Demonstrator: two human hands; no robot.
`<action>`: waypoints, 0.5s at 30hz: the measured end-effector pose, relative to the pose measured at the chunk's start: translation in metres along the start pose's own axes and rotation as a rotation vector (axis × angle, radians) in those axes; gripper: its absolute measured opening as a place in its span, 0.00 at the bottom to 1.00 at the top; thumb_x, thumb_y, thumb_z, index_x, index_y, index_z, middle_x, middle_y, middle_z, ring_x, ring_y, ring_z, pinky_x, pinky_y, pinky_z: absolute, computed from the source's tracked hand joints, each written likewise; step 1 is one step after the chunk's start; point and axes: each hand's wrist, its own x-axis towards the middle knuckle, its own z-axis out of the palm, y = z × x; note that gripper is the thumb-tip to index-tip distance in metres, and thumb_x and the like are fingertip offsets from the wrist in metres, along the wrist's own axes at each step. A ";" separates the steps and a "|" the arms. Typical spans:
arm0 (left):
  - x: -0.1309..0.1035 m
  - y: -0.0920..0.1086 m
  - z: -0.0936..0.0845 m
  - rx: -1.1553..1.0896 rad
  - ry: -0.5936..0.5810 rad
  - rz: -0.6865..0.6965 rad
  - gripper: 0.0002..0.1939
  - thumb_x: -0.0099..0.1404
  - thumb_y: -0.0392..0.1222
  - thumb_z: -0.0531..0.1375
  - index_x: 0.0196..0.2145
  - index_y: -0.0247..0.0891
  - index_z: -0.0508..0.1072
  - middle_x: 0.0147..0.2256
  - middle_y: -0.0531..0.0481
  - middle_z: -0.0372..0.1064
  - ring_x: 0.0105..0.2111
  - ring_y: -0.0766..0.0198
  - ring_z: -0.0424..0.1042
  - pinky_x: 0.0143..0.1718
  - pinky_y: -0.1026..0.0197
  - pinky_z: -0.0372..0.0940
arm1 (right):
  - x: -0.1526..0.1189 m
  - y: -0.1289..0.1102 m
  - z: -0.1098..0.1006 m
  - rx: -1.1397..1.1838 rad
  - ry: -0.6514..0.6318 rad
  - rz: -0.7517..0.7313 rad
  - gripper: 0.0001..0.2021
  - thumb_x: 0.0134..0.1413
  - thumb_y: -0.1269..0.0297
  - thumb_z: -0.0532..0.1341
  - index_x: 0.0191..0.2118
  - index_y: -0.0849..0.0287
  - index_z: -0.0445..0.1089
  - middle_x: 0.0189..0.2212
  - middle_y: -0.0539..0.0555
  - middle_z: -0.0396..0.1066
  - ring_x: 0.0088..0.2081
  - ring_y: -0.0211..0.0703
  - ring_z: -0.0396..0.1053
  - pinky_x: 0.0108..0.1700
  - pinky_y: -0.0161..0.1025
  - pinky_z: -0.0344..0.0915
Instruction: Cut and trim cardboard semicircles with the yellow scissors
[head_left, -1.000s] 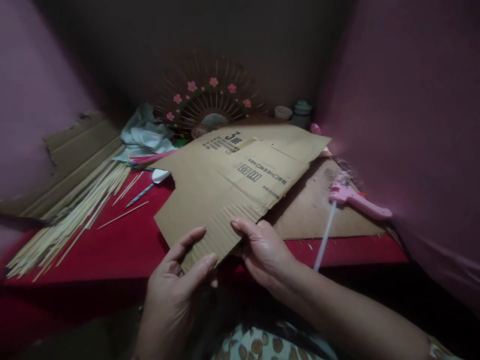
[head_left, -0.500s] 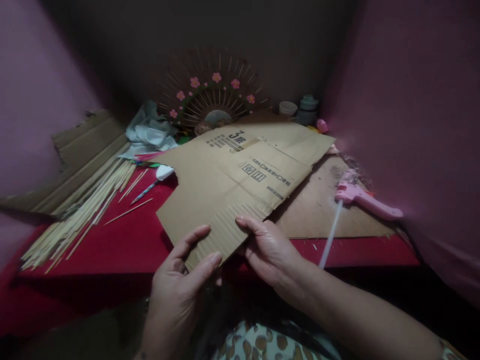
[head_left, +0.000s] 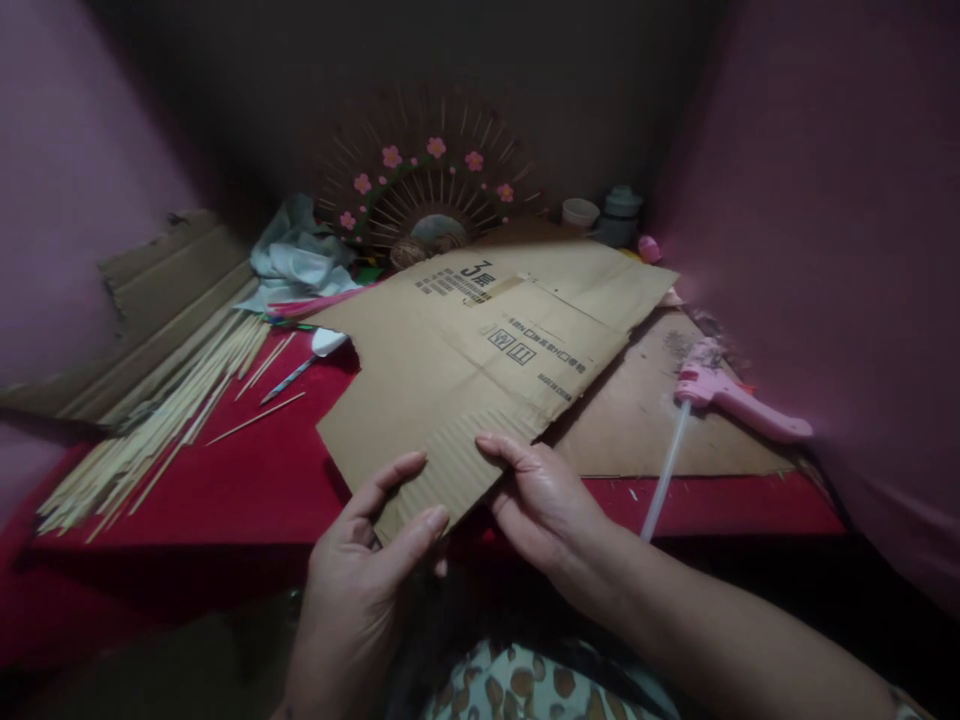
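Observation:
A large printed sheet of cardboard (head_left: 420,360) lies tilted across the middle, its near end reaching past the table's front edge. My left hand (head_left: 367,560) grips the near left corner, thumb and index finger on top, the other fingers mostly hidden beneath. On the near right edge, my right hand (head_left: 540,500) pinches the sheet with its thumb on the upper face and fingers underneath. Creased ridges run over the cardboard between the two hands. The near end carries no print; black lettering and box symbols cover the far part.
Thin wooden sticks (head_left: 165,420) lie at left beside another cardboard piece (head_left: 180,280) and a pale cloth (head_left: 296,250). A pink glue gun (head_left: 739,395) rests on a flat board (head_left: 660,440) at right. Behind stand a flowered fan (head_left: 435,170), a cup (head_left: 580,212) and a jar (head_left: 621,215).
Both hands keep the same hold on the cardboard. The view has shifted very slightly; otherwise nothing visibly moves.

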 end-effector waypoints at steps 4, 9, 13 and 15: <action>0.000 -0.007 0.007 -0.043 -0.006 0.021 0.30 0.49 0.39 0.68 0.50 0.43 0.65 0.28 0.52 0.71 0.17 0.72 0.66 0.18 0.69 0.64 | -0.001 -0.001 -0.004 -0.027 -0.062 0.015 0.06 0.41 0.78 0.61 0.29 0.65 0.72 0.25 0.54 0.74 0.36 0.46 0.72 0.43 0.42 0.68; -0.010 -0.007 0.011 -0.045 -0.117 0.035 0.29 0.51 0.41 0.66 0.51 0.43 0.64 0.35 0.49 0.72 0.23 0.68 0.69 0.23 0.66 0.66 | -0.006 -0.011 -0.007 -0.145 -0.042 0.030 0.05 0.40 0.71 0.64 0.29 0.65 0.73 0.26 0.55 0.75 0.36 0.49 0.72 0.42 0.45 0.69; -0.004 0.022 -0.020 0.302 -0.132 0.268 0.26 0.57 0.45 0.61 0.53 0.47 0.64 0.46 0.47 0.69 0.42 0.58 0.71 0.41 0.59 0.67 | -0.009 -0.026 -0.006 -0.199 0.007 -0.086 0.10 0.34 0.72 0.67 0.30 0.59 0.74 0.28 0.52 0.76 0.35 0.48 0.72 0.42 0.44 0.70; 0.021 0.046 -0.046 0.649 0.099 0.468 0.18 0.59 0.48 0.58 0.47 0.43 0.69 0.43 0.47 0.71 0.41 0.59 0.71 0.42 0.59 0.66 | -0.009 -0.033 -0.005 -0.256 0.043 -0.123 0.09 0.32 0.72 0.68 0.27 0.58 0.73 0.28 0.52 0.76 0.35 0.48 0.72 0.42 0.43 0.71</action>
